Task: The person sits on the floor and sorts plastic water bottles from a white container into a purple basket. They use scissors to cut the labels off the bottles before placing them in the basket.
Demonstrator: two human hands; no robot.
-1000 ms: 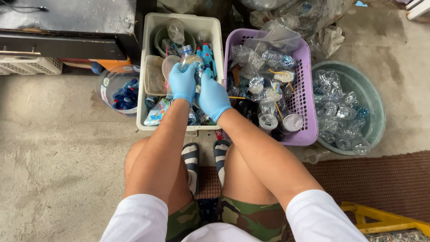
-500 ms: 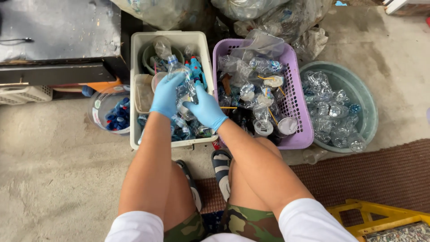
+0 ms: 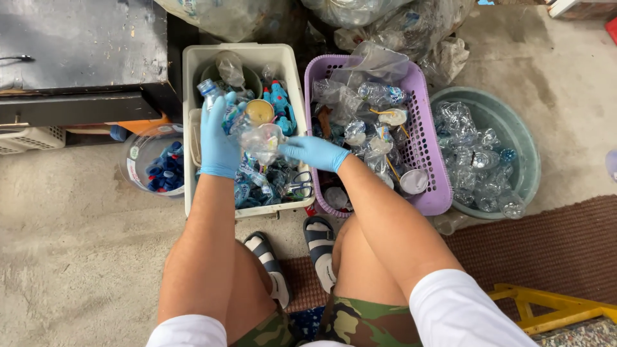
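Head view, looking down over bare knees and striped sandals [image 3: 319, 250] on a concrete floor [image 3: 77, 257].

Left hand [image 3: 217, 138], in a blue glove: closed around a clear plastic bottle [image 3: 215, 96], held tilted over the white bin [image 3: 190, 128]. Bottle neck pointing up and away from the body.

Right hand [image 3: 315, 153], also blue-gloved: fingertips pinched on a crumpled piece of clear plastic [image 3: 265, 140], which hangs just above the contents of the white bin. Whether this piece is a film label or a squashed container — cannot tell.

White bin: filled with mixed clear bottles, blue-labelled scraps, a round yellow lid [image 3: 259, 111] and a pair of scissors [image 3: 299, 186] near the front edge.

Purple basket [image 3: 427, 160], touching the white bin on the right: heaped with clear bags and crushed bottles, plus a few round lids.

Green tub [image 3: 524, 148], beside the purple basket: partly filled with bare, crushed clear bottles.

Clear round container [image 3: 138, 157], left of the white bin: holds blue caps.

Judgement on progress: sorting well under way but far from finished. Caps and stripped bottles already collected in their own containers; white bin and purple basket still loaded, and large bags of plastic [image 3: 231, 16] waiting at the top edge.
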